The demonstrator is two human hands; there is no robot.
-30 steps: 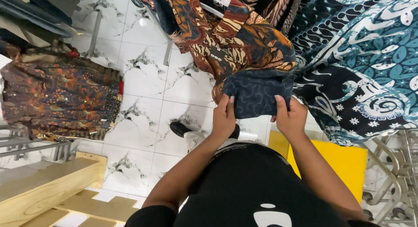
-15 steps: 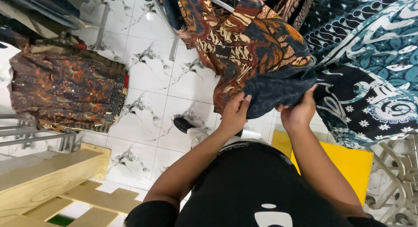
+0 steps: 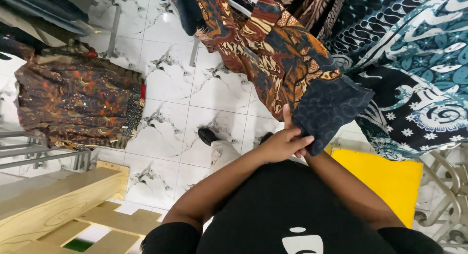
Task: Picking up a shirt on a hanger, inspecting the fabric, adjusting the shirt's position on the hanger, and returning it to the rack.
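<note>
The dark blue patterned sleeve cuff [image 3: 329, 110] of a brown batik shirt [image 3: 273, 54] is pinched at its lower edge by the closed fingers [image 3: 297, 137] of the left hand [image 3: 282, 144]. The right hand is hidden beneath the left, so its grip cannot be told. A blue-and-white cloth [image 3: 414, 64] hangs just beyond the fingers.

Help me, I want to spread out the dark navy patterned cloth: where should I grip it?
Probably pinch the dark navy patterned cloth at its free lower corner, coming from below, beside the left hand. That edge hangs loose; higher up it merges with the brown batik garment.
</note>
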